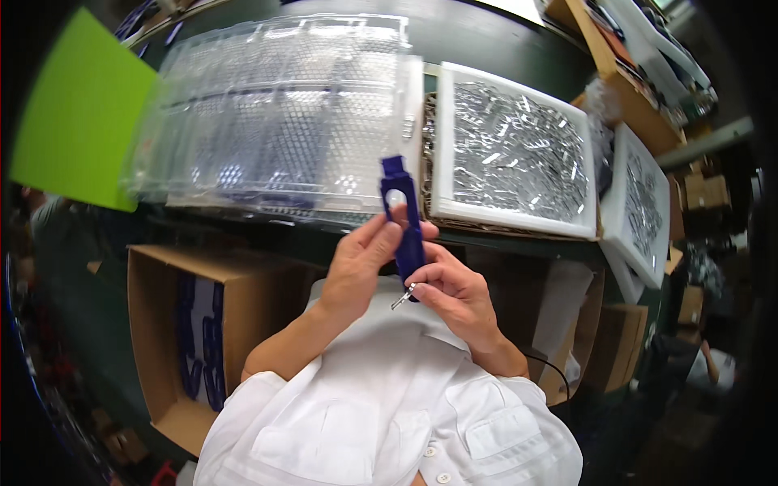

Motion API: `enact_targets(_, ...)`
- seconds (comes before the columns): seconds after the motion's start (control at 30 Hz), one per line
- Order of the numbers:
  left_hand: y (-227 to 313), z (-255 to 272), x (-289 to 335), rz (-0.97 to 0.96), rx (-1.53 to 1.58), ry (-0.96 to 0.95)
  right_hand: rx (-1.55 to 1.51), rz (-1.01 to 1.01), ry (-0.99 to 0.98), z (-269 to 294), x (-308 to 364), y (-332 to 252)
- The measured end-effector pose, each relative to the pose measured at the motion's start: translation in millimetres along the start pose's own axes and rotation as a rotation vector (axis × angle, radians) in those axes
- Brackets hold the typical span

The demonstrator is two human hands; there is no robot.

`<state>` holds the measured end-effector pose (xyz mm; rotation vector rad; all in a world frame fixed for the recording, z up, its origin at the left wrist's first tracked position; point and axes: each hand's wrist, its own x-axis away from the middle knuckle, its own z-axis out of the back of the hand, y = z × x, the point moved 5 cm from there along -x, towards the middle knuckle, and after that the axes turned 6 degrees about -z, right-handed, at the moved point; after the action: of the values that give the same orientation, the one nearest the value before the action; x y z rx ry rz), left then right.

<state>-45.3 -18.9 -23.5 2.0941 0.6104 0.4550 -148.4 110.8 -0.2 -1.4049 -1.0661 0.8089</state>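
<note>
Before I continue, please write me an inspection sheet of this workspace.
Surface: dark green tabletop, partly covered.
Job's things: long dark-blue plastic piece with oval hole; small shiny metal part.
Clutter: clear textured plastic trays; white foam tray full of silvery metal pieces.
Hands: left hand grips the dark-blue piece; right hand pinches the metal part.
Cables: thin black cable near the right elbow.
Surroundings: open brown cardboard box, bright green sheet at left.
</note>
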Motion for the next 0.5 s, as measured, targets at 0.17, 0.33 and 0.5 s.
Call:
enact_targets(0.17, 15, -3, -20, -0.034, 0.117, 0.005, -0.032, 0.369, 0.302, 42, 34, -41)
enact_targets(0.33, -19, -25, -10, 0.29, 0.192, -0.158, 0.002, 0.245, 0.518, 36, 13, -66)
enact_targets(0.5, -22, -32, -3, 0.359, 0.042, -0.309, 0.685, 0.387, 0.586, 34, -5, -69)
